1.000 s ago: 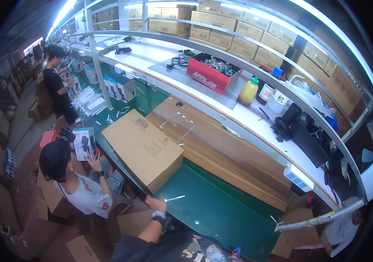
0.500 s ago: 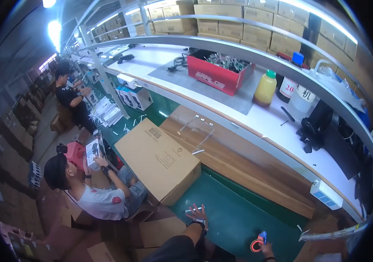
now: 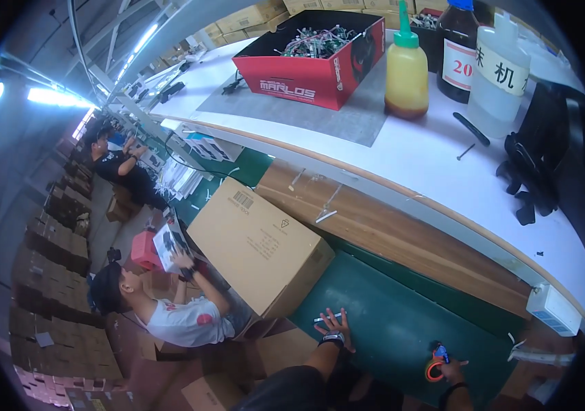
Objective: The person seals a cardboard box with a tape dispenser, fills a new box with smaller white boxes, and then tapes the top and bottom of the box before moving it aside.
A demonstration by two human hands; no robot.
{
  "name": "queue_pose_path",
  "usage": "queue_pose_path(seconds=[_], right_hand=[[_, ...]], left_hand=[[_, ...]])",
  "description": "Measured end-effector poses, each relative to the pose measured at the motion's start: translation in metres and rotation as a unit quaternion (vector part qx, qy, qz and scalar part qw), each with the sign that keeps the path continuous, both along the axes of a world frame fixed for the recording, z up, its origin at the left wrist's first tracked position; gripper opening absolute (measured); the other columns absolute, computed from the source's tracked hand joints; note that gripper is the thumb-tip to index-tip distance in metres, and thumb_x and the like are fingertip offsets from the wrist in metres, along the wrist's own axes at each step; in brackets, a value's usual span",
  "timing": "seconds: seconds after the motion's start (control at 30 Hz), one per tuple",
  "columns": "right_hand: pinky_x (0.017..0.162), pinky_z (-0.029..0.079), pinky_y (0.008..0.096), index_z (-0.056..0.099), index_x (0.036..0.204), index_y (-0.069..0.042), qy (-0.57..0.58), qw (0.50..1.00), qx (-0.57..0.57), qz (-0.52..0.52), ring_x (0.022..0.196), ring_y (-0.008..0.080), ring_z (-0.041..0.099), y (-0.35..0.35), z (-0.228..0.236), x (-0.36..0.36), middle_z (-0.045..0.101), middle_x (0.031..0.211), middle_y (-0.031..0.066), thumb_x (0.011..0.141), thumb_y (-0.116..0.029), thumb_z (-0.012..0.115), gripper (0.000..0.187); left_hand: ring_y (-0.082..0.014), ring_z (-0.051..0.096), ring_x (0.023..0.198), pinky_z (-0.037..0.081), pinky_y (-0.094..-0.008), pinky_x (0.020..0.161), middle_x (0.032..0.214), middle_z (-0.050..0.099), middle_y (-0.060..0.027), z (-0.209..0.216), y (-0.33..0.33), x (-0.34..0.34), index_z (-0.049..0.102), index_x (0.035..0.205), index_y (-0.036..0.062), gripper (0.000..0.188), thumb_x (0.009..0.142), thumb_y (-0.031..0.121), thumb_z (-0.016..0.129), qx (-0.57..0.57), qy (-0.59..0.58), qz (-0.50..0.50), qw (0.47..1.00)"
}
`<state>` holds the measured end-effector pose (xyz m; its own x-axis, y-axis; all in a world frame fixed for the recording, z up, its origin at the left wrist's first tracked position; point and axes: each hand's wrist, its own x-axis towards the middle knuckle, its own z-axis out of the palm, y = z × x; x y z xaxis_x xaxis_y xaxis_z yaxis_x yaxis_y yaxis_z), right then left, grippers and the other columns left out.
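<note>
My left hand point(image 3: 335, 327) is spread over the green work surface point(image 3: 388, 312), just off the near corner of a closed cardboard carton point(image 3: 258, 246). A short white strip point(image 3: 321, 318) shows by its fingers; whether they touch it I cannot tell. To the right, my right hand point(image 3: 454, 372) is closed around a tape dispenser point(image 3: 438, 362) with a blue top and an orange ring. Part of its grip is hidden behind the dispenser.
A raised white shelf point(image 3: 347, 161) runs along the far side, bearing a red box point(image 3: 292, 82) of small parts, a yellow squeeze bottle point(image 3: 406, 79) and other bottles. A white power socket block point(image 3: 553, 309) hangs at its edge. Left, a seated co-worker point(image 3: 183, 315) handles a white box.
The view has shifted, so the shelf and its bottles appear larger and more of my right forearm shows. My left hand stays spread, and the tape dispenser remains in my right hand.
</note>
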<state>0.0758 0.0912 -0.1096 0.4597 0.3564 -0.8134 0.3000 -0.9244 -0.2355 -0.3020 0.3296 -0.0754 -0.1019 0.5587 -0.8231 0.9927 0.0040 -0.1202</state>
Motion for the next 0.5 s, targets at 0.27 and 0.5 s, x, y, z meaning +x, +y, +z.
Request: queue_pose_path(seconds=[0.27, 0.5], right_hand=[[0.093, 0.046, 0.0424, 0.065, 0.109, 0.000, -0.050, 0.997, 0.057, 0.035, 0.100, 0.0420, 0.063, -0.017, -0.012, -0.002, 0.067, 0.102, 0.0265, 0.078, -0.009, 0.065, 0.032], [0.105, 0.033, 0.0480, 0.065, 0.111, -0.003, -0.068, 0.994, 0.072, 0.042, 0.113, 0.0470, 0.055, -0.020, -0.019, -0.002, 0.065, 0.109, 0.0279, 0.081, -0.010, 0.060, 0.031]], left_hand=[[-0.0557, -0.019, 0.141, 0.007, -0.0833, 0.099, 0.152, -0.029, -0.0325, 0.005, 0.000, 0.009, -0.025, 0.151, 0.0176, 0.160, 0.049, 0.052, 0.093, -0.009, 0.008, -0.013, 1.000], [-0.0565, -0.019, 0.141, 0.007, -0.0829, 0.100, 0.151, -0.030, -0.0339, 0.007, 0.000, 0.009, -0.026, 0.151, 0.0153, 0.162, 0.047, 0.054, 0.093, -0.009, -0.003, -0.027, 1.000]])
